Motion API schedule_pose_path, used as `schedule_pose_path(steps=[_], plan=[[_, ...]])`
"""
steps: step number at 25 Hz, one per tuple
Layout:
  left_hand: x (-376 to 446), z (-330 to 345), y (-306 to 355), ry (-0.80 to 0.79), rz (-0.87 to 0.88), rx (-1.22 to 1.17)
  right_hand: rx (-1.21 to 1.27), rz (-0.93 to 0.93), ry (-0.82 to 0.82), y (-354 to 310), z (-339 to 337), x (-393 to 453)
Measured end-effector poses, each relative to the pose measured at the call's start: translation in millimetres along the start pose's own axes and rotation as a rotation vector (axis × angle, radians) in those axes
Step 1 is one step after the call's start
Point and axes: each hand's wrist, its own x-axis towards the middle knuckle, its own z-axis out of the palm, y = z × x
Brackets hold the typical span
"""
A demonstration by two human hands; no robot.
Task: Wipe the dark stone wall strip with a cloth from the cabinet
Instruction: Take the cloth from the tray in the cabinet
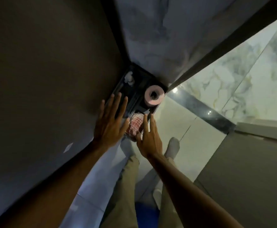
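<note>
A red-and-white checked cloth (pixel 135 126) lies folded at the front of a dark cabinet shelf (pixel 138 86). My left hand (pixel 112 122) is spread flat with fingers apart, just left of the cloth, its thumb beside it. My right hand (pixel 148 139) reaches in from the right with fingers extended, its thumb touching the cloth's lower edge. Neither hand has closed on the cloth. A dark stone strip (pixel 205 111) runs along the foot of the marble wall at the right.
A pink paper roll (pixel 154 95) stands on the shelf behind the cloth, and a small white object (pixel 129 79) sits at the back left. A brown cabinet door (pixel 44 63) fills the left. Pale floor tiles (pixel 175 122), my legs and a sock lie below.
</note>
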Motion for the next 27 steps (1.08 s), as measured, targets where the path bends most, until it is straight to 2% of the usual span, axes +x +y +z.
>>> schedule_pose_path(steps=[4, 6, 8, 12, 17, 21, 24, 27], plan=[[57.8, 111.7, -30.3, 0.006, 0.061, 0.047, 0.099, 0.184, -0.074, 18.1, 104.1, 91.1], [80.6, 159.3, -29.9, -0.006, 0.111, 0.043, 0.080, 0.261, -0.049, 29.2, 149.1, 124.5], [96.5, 193.6, -28.4, -0.008, 0.171, 0.025, 0.100, 0.333, -0.035, 39.1, 174.7, 146.2], [109.7, 244.1, -31.8, 0.032, 0.179, 0.020, 0.100, 0.342, -0.055, 52.7, 212.8, 175.4], [109.6, 255.7, -34.3, 0.120, 0.207, 0.021, 0.103, 0.317, -0.033, 56.4, 221.7, 176.1], [109.1, 243.7, -30.6, 0.060, 0.202, 0.001, 0.099, 0.281, -0.038, 56.9, 206.2, 165.1], [99.0, 220.8, -24.0, 0.005, 0.166, -0.016, 0.276, 0.374, -0.083, 45.8, 183.4, 138.7], [80.5, 172.8, 1.0, 0.012, 0.102, -0.030, 0.512, 0.317, -0.146, 42.5, 126.5, 91.5]])
